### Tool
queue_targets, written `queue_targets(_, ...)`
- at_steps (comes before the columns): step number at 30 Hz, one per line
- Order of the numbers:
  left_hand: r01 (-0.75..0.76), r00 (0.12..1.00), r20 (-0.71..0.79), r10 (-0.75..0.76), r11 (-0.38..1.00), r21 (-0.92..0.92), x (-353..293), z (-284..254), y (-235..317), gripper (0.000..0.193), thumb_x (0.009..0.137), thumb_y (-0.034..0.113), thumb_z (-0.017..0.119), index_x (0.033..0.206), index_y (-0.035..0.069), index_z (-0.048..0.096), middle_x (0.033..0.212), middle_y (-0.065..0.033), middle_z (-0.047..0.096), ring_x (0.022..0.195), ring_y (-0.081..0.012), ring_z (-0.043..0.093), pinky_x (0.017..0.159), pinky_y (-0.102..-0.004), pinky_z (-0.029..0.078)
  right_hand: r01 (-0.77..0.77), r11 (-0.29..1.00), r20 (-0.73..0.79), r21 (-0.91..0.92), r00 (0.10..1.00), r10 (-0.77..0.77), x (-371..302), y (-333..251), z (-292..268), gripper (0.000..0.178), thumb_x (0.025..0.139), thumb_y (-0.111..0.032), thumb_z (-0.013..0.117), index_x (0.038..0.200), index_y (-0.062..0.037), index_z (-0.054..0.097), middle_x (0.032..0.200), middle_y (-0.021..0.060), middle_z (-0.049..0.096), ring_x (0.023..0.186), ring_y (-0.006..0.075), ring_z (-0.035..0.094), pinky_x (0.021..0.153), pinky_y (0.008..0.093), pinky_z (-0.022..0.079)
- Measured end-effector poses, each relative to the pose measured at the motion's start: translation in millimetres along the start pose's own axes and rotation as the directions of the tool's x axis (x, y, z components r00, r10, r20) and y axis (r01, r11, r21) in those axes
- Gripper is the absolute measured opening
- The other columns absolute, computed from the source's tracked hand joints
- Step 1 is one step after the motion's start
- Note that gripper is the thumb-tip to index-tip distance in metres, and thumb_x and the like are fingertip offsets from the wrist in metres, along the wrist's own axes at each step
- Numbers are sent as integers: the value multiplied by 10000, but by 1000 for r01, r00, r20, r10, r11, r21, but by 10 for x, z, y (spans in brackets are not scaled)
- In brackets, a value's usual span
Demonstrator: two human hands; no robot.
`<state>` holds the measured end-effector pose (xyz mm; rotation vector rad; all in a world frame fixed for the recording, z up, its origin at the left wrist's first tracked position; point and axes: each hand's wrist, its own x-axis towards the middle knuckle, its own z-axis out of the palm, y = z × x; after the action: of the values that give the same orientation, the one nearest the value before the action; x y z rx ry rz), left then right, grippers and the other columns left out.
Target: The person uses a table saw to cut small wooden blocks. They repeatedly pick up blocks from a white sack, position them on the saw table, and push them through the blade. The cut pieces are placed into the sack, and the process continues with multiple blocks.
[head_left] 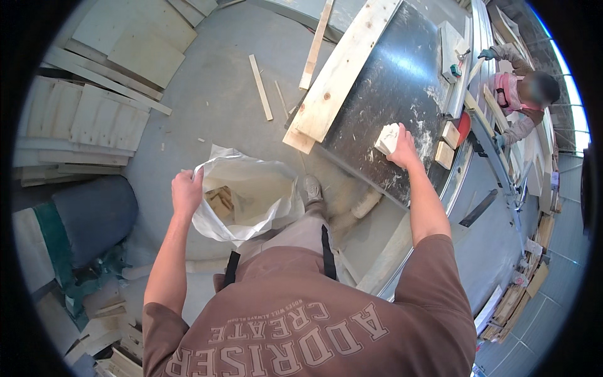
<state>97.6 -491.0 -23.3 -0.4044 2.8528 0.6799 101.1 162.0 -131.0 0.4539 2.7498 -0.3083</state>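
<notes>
My left hand (187, 193) is closed on the rim of a white woven sack (276, 182), holding its mouth wide. Inside the sack lie several small wood offcuts (220, 202). Over the dark, dusty tabletop (370, 94) my right hand (405, 149) grips a pale wood block (387, 137), its fingers wrapped round the far side. Whether the block touches the surface I cannot tell. Two more wood blocks (445, 154) rest just right of that hand, beside a red curved part (463, 127).
Long planks (339, 75) lie along the table's left edge. Stacked plywood boards (107, 113) fill the far left, with loose strips (260, 88) on the floor. A dark rolled bundle (94, 217) sits at left. Across the metal rail, a gloved co-worker (512, 94) handles wood strips.
</notes>
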Motion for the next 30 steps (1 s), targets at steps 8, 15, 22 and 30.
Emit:
queue_targets(8,-5,1000,-11,5,1000,8,-21,53,-62,502,1013,383,715,808,-73,670,771,-301,666,733,-518,620,708,-554,506,-43,954,-108,297,991,79,-232,-195,-134,1007,668,-218,942,1479,-43,371,1445,270,542,1362,447,559,1150,493,478)
queue_targets(15,47,999,-21,-48,998,-44,-104,6,67,500,1017,398,704,813,-58,689,753,-278,683,769,-500,674,723,-533,544,274,551,-215,788,962,-170,-1083,-1608,-126,1014,683,-189,972,1491,-42,378,1419,224,605,1319,365,624,1149,479,490)
queue_targets(22,47,993,-106,-47,999,-1,-77,-47,-119,496,1032,382,692,807,-59,677,769,-280,678,720,-478,644,704,-533,515,721,654,233,230,612,-756,-2086,-3886,983,1223,751,-387,909,1682,-3,216,1615,313,395,1514,469,418,1274,536,342)
queue_targets(30,43,959,-278,-56,998,-51,-51,-291,-926,502,1071,370,629,849,-75,697,814,-296,681,740,-489,628,726,-536,502,390,675,516,627,441,-734,-2151,-3270,1507,882,818,-518,828,1505,-26,577,1409,244,658,1407,409,573,1210,558,403)
